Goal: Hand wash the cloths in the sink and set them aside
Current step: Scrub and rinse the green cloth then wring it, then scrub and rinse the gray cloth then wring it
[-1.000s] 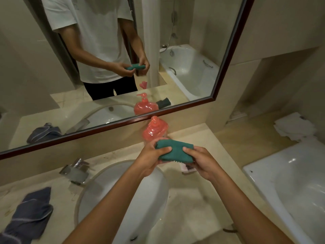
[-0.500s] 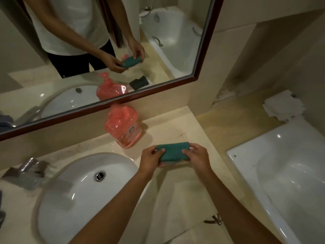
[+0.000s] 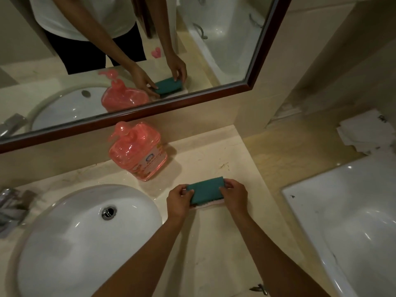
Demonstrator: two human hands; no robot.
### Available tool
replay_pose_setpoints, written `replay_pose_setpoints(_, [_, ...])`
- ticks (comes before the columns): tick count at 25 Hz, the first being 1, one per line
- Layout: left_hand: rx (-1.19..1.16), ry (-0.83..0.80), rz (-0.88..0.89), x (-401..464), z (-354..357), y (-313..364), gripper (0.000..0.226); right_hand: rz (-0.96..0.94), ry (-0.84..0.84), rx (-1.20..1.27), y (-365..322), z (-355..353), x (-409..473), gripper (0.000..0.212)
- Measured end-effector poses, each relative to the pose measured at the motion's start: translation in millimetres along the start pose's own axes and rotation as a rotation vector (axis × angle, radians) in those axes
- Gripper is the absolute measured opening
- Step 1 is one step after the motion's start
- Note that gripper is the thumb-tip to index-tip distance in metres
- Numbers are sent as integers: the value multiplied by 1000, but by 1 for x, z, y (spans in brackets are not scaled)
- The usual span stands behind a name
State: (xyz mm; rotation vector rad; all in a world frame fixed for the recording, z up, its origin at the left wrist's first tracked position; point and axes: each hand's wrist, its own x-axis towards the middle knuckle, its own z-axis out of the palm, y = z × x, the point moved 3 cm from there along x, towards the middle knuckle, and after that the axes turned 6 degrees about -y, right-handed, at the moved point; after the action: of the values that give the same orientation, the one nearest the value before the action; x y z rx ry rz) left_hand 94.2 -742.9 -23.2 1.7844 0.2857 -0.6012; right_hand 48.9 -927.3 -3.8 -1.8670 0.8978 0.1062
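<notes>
The folded green cloth [image 3: 205, 190] is a compact teal rectangle, its long side running left to right with the far right corner tilted slightly away. It lies flat on top of a pale pink cloth [image 3: 206, 205], of which only a thin strip shows along the near edge. Both sit on the beige marble worktop [image 3: 214, 163], just right of the sink [image 3: 85, 232]. The sink is a white oval basin set into the worktop, with a chrome overflow ring on its back wall; no cloth shows in the visible part of the bowl.
</notes>
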Motion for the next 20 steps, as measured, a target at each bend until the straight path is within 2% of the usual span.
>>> replay_pose_setpoints(3, [68, 9, 14, 2, 1, -3, 27, 1, -13, -11, 9, 3, 2, 39])
replay_pose_setpoints(6, [363, 72, 230, -6, -1, 4, 37, -235, 87, -187, 5, -2, -4, 42])
replay_pose_setpoints(7, [470, 56, 309, -9, 1, 5, 37, -320, 81, -253, 5, -1, -6, 41])
replay_pose_setpoints(9, [625, -42, 353, -12, 6, 2, 38, -347, -21, -317, 8, 3, -9, 41])
replay_pose_setpoints(11, [647, -127, 298, -12, 8, -1, 40, -289, -109, -359, 14, 6, -12, 43])
replay_pose_setpoints(14, [627, -129, 289, -16, 4, 13, 42, -276, -83, -372, 5, 4, -20, 44])
replay_pose_setpoints(18, [667, -27, 405, -47, -29, 53, 44, -411, 15, -299, -43, 1, -53, 41])
replay_pose_setpoints(20, [716, -11, 477, -70, -59, 72, 46, -476, 36, -246, -73, 4, -79, 46])
